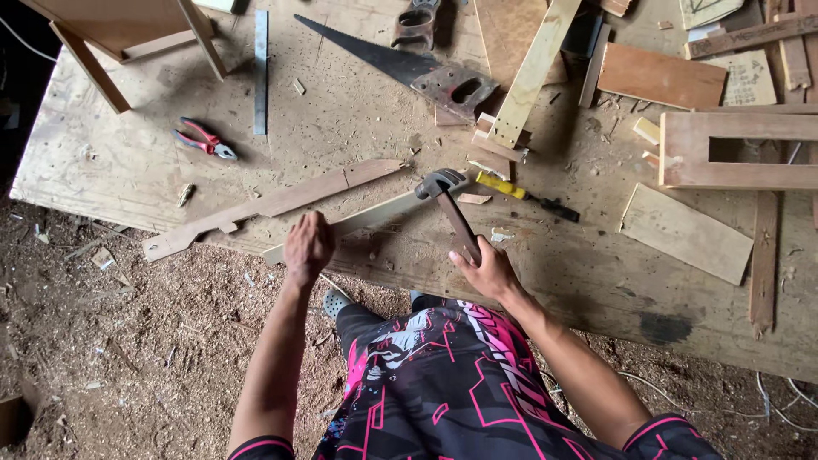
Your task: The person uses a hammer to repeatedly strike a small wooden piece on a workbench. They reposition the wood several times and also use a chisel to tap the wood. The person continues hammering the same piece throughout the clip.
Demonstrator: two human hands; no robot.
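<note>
Head view, looking down over a plywood worktop (358,128) set above a sawdust floor. Our right hand (487,271) is closed round the wooden handle of a claw hammer (452,209), whose steel head sits at the centre of the frame, resting on or just above the end of a pale wood strip (375,217); contact we cannot tell. Our left hand (308,245) lies knuckles up on the same strip further left, fingers curled over it, pressing it to the worktop edge. A longer notched brown strip (273,203) lies just behind.

We judge this the nailing or striking step, strip pinned and hammer poised at its end. No nail is visible to us. A clean blow would call for the left hand staying well apart from the hammer head.

Nearby: yellow-handled screwdriver (524,194) right of the hammer head, handsaw (400,64) upper centre, red pliers (204,140) upper left, steel ruler (261,72), wooden frame (737,149) at right.
</note>
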